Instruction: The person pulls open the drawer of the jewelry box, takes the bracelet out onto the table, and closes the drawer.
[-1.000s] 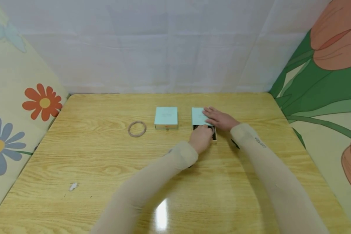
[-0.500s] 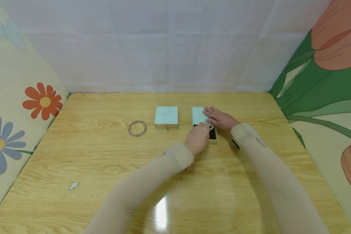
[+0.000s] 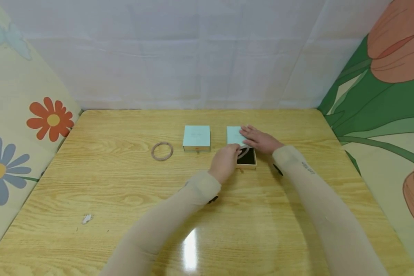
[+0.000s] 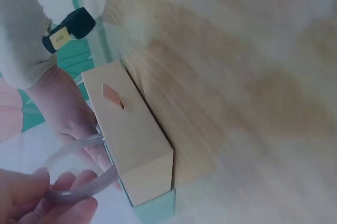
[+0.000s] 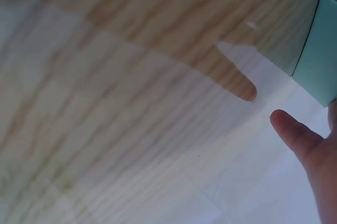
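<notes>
Bangle in hand: a pale, translucent, smooth ring-shaped bangle (image 4: pixel 101 184), tilted over the pulled-out drawer; whether it touches the lining, I cannot tell.
Bangle handling: probably light and rigid, slick on its polished surface and perhaps brittle if knocked; best taken by the rim, thumb against fingertips.
Left hand (image 3: pixel 224 163): pinching the bangle's near rim between thumb and fingers.
Drawer: a cream card tray (image 3: pixel 246 166) with black lining, slid partly from its sleeve towards the person, an orange-tan pull tab (image 4: pixel 111 95) on its front.
Drawer's box: a light-teal, square-topped sleeve (image 3: pixel 234 135), flat on the table.
Right hand (image 3: pixel 262 141): laid across the top of that sleeve, fingers extended, gripping nothing.
Second box: a matching light-teal box (image 3: pixel 197 134), closed, just left of the first.
Second bangle: a pinkish-grey ring (image 3: pixel 153 151) lying flat, left of both boxes.
Table: yellowish wood-grain top (image 3: pixel 141 214), with one small white patch (image 3: pixel 86 219) near its left side.
Count: two bangles, two boxes, one drawer out, two hands.
</notes>
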{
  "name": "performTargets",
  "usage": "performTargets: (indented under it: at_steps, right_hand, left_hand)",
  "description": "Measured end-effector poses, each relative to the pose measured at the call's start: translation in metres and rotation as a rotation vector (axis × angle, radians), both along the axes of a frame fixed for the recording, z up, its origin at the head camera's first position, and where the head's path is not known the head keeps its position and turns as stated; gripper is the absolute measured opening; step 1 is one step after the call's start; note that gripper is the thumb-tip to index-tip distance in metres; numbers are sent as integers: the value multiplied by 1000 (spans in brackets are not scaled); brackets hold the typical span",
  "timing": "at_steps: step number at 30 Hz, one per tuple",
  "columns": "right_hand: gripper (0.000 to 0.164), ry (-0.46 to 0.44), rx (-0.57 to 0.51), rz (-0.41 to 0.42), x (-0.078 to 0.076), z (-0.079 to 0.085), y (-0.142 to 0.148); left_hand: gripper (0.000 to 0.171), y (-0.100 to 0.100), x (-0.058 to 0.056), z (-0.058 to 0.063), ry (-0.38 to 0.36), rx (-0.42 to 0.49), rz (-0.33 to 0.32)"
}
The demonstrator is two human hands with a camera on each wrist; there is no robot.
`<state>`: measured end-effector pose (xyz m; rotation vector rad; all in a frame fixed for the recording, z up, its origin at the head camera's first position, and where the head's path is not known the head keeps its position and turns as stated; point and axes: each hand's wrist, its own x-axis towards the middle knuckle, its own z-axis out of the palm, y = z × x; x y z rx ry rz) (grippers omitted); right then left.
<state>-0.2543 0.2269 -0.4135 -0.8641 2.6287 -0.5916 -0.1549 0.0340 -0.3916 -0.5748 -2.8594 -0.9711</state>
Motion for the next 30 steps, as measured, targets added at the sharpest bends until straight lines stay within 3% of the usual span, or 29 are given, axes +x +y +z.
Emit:
performTargets:
  at_steps: [5,8,16,20,30]
  right_hand:
    - [57,3,2,6,-1,-1,0]
    - [58,2,5,3,-1,-1,0]
    - [58,5,11,-5,-1,-1,0]
    - [58,11,9,0,-1,-1,-1]
    - [58,6,4,-13,0,-1,0]
  left_hand:
    - [20,-5,3,-1,-75,201,96]
    - [19,-8,2,-4,-121,368,138]
    - [20,-11,4,-5,-272,806,188]
    - [20,-13,6,-4,-319,905,214]
    - [23,-19,13,-2,-413,1036,224]
